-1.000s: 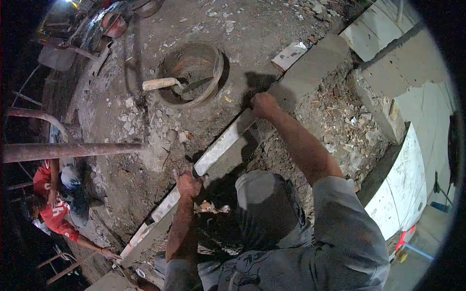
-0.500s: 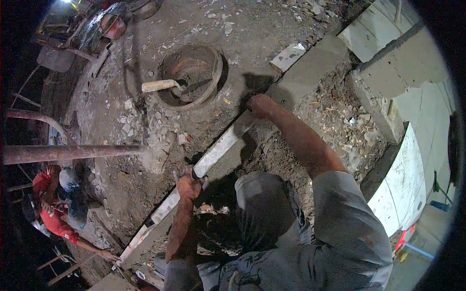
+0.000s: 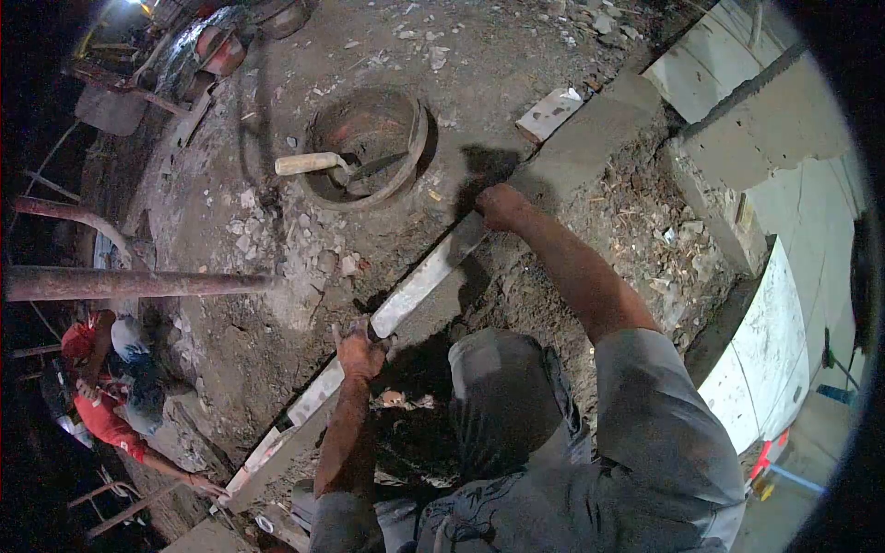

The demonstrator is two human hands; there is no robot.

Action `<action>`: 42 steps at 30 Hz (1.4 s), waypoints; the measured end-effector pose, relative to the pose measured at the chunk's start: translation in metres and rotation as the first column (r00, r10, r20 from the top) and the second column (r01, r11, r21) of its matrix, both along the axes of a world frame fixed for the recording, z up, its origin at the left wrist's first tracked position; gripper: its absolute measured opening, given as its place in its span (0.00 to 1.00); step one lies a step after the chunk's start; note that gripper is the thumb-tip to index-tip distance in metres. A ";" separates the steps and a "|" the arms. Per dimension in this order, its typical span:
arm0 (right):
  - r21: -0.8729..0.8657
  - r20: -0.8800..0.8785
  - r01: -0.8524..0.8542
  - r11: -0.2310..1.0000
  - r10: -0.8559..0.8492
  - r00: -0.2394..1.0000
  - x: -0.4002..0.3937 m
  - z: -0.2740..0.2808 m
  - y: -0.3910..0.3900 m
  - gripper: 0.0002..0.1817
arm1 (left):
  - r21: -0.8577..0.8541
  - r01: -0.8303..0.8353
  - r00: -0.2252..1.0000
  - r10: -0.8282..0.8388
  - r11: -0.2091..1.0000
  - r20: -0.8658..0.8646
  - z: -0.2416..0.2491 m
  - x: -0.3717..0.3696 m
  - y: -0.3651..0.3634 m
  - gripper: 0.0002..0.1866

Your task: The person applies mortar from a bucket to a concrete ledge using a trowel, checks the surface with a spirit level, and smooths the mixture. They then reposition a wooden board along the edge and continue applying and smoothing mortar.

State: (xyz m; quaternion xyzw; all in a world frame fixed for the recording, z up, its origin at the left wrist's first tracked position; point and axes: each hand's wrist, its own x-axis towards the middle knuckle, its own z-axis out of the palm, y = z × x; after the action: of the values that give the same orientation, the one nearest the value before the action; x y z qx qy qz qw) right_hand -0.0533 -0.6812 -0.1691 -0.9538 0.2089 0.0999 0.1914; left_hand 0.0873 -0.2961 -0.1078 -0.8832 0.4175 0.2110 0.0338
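Observation:
A long, narrow, whitish straight board (image 3: pixel 429 276) runs diagonally over the rough ground, its surface smeared with mortar. My left hand (image 3: pixel 359 352) is closed around the board near its middle, thumb and fingers at its edges. Farther up, my right hand (image 3: pixel 501 208) is closed at the upper end of the board, its fingertips partly hidden. Beyond the board stands a round mortar tub (image 3: pixel 419 152). A trowel (image 3: pixel 309 164) rests across the tub, its pale handle over the rim and its blade inside.
A co-worker in red (image 3: pixel 106 424) crouches at lower left, one hand at the board's far end. A reddish pole (image 3: pixel 138 283) juts in from the left. A pale tile piece (image 3: pixel 550 114) lies upper right. Rubble (image 3: pixel 636 203) and white panels (image 3: pixel 761 350) are to the right.
The view has shifted very slightly. Both my hands keep their places on the board, and the tub and trowel look unmoved.

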 end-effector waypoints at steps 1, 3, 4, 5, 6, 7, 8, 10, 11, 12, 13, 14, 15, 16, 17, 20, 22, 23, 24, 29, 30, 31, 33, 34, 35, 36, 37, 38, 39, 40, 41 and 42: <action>-0.011 0.028 -0.010 1.000 0.010 1.000 -0.001 0.000 0.001 0.11 | 0.021 -0.006 1.000 0.006 1.000 -0.021 0.001 0.001 -0.001 0.38; -0.027 0.056 -0.019 0.999 0.021 0.998 -0.001 -0.001 -0.002 0.11 | -0.059 0.013 1.000 -0.012 0.998 0.020 -0.005 0.000 0.003 0.38; 0.072 0.089 0.037 0.997 -0.044 0.995 -0.002 -0.003 -0.003 0.11 | -0.133 0.034 0.998 -0.026 0.991 0.060 -0.008 0.000 0.005 0.37; 0.175 0.113 0.090 0.980 -0.111 0.987 -0.002 0.003 -0.001 0.11 | -0.133 0.031 0.998 -0.023 0.991 0.059 -0.002 -0.002 0.004 0.37; 0.173 0.112 0.088 0.981 -0.109 0.988 -0.001 0.009 -0.001 0.11 | -0.076 0.010 1.000 -0.008 0.997 0.029 0.004 -0.003 0.000 0.38; 0.029 0.013 0.015 0.999 -0.016 1.000 0.000 0.014 -0.002 0.12 | -0.016 -0.009 1.000 0.009 1.000 0.000 0.008 -0.004 -0.002 0.38; -0.104 -0.099 -0.073 0.992 0.062 0.993 0.002 0.017 -0.001 0.13 | -0.014 -0.011 1.000 0.011 1.000 -0.002 0.005 -0.004 0.000 0.38; -0.126 -0.169 -0.076 0.989 0.054 0.984 0.006 0.022 -0.004 0.12 | -0.053 0.040 0.999 -0.039 0.998 0.034 -0.002 0.000 0.004 0.39; -0.150 -0.236 -0.081 0.985 0.044 0.971 0.008 0.024 -0.006 0.11 | -0.053 0.044 0.999 -0.043 0.998 0.034 0.000 0.000 0.003 0.39; -0.149 -0.236 -0.079 0.986 0.042 0.971 0.010 0.027 -0.007 0.11 | -0.045 0.038 0.999 -0.037 0.998 0.019 0.002 0.000 0.002 0.39; -0.132 -0.257 -0.166 0.977 0.128 0.958 0.012 0.029 -0.008 0.11 | -0.038 0.030 1.000 -0.030 0.999 0.003 0.004 0.001 0.001 0.40; -0.113 -0.277 -0.253 0.961 0.214 0.937 0.014 0.029 -0.010 0.10 | -0.038 0.030 1.000 -0.030 0.999 0.003 0.004 0.002 0.000 0.40; -0.113 -0.278 -0.255 0.960 0.216 0.936 0.016 0.028 -0.012 0.10 | -0.024 0.052 0.999 -0.051 0.998 0.019 0.004 0.003 0.000 0.39; -0.111 -0.255 -0.239 0.965 0.205 0.945 0.017 0.027 -0.014 0.10 | -0.007 0.072 0.997 -0.072 0.997 0.033 0.003 0.003 0.000 0.38; -0.106 -0.233 -0.223 0.969 0.194 0.953 0.018 0.021 -0.016 0.10 | -0.003 0.069 0.997 -0.069 0.998 0.030 0.009 0.004 -0.004 0.38; -0.087 -0.164 -0.167 0.982 0.151 0.975 0.016 0.006 -0.019 0.09 | 0.242 0.039 0.993 -0.011 0.970 -0.118 0.019 0.006 -0.010 0.37; -0.122 -0.238 -0.191 0.974 0.158 0.958 0.017 0.032 -0.008 0.08 | 0.148 0.121 0.992 -0.126 0.982 0.022 0.004 0.005 -0.006 0.36; -0.140 -0.276 -0.202 0.969 0.158 0.948 0.020 0.025 -0.011 0.08 | 0.146 0.126 0.991 -0.130 0.981 0.021 0.003 0.004 -0.011 0.36; -0.158 -0.314 -0.215 0.964 0.157 0.936 0.023 0.015 -0.015 0.08 | 0.009 0.160 0.980 -0.160 0.987 0.114 0.003 -0.001 -0.019 0.37; -0.081 -0.336 -0.150 0.985 0.115 0.935 0.025 -0.015 -0.022 0.09 | -0.250 0.233 0.963 -0.188 0.940 0.192 0.021 -0.029 -0.089 0.38; -0.068 -0.276 -0.130 0.989 0.106 0.955 0.021 0.010 -0.015 0.10 | -0.216 0.193 0.972 -0.158 0.957 0.172 0.020 -0.034 -0.104 0.37; -0.048 -0.286 -0.099 0.994 0.081 0.955 0.018 0.035 -0.009 0.10 | -0.179 0.155 0.980 -0.128 0.972 0.153 0.019 -0.038 -0.113 0.37; -0.025 -0.296 -0.059 0.998 0.049 0.954 0.018 0.045 -0.006 0.10 | -0.166 0.166 0.982 -0.147 0.972 0.121 0.011 -0.040 -0.120 0.36; -0.041 -0.245 -0.061 0.997 0.049 0.968 0.018 0.043 -0.005 0.10 | -0.158 0.169 0.983 -0.156 0.973 0.091 0.007 -0.040 -0.124 0.35; -0.057 -0.193 -0.062 0.996 0.050 0.980 0.018 0.037 -0.007 0.09 | -0.079 0.111 0.994 -0.110 0.991 0.023 0.007 -0.039 -0.129 0.36; -0.054 -0.191 -0.057 0.997 0.045 0.981 0.018 0.031 -0.008 0.09 | -0.076 0.116 0.993 -0.115 0.990 0.024 0.002 -0.038 -0.127 0.36; -0.007 -0.240 -0.028 1.000 0.025 0.971 0.021 0.026 -0.012 0.10 | -0.087 0.159 0.986 -0.154 0.983 0.065 -0.005 -0.036 -0.123 0.35; 0.036 -0.287 0.003 0.999 0.008 0.958 0.023 0.027 -0.014 0.10 | -0.099 0.203 0.975 -0.192 0.974 0.107 -0.002 -0.034 -0.126 0.35; 0.035 -0.283 0.006 0.999 0.004 0.959 0.025 0.027 -0.014 0.10 | -0.099 0.206 0.974 -0.195 0.973 0.111 0.001 -0.033 -0.127 0.35; 0.012 -0.288 -0.022 1.000 0.025 0.957 0.027 0.026 -0.012 0.11 | -0.076 0.157 0.987 -0.154 0.985 0.044 0.005 -0.033 -0.128 0.35; -0.010 -0.297 -0.052 0.999 0.046 0.954 0.026 0.032 -0.009 0.11 | -0.049 0.108 0.994 -0.110 0.993 -0.024 0.009 -0.035 -0.129 0.35; -0.012 -0.300 -0.050 0.999 0.044 0.953 0.025 0.039 -0.006 0.11 | -0.052 0.110 0.993 -0.111 0.993 -0.027 0.007 -0.036 -0.128 0.35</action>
State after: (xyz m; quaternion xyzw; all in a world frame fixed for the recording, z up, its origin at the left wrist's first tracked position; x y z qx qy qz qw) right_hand -0.0284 -0.6877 -0.1298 -0.9342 0.2136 0.2457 0.1460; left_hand 0.0514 -0.4245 -0.1007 -0.8561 0.4714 0.2114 0.0169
